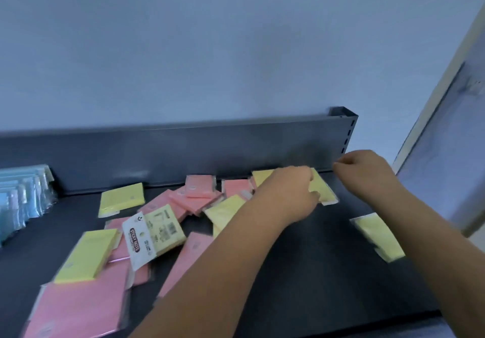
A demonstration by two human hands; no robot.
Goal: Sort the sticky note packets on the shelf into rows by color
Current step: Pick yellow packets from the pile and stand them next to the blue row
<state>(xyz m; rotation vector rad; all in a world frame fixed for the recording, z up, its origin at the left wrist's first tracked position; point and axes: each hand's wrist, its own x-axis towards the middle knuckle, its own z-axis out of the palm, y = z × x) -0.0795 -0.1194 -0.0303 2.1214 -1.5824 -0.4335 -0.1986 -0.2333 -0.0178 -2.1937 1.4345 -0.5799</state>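
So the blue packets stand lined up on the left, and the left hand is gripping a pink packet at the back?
Not pink: the head view shows the left hand gripping a yellow packet at the back. The blue packets do stand lined up on the left.

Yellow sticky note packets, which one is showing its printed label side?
The yellow packet lying tilted on the pink packets in the left pile; it alone shows a white header card with print.
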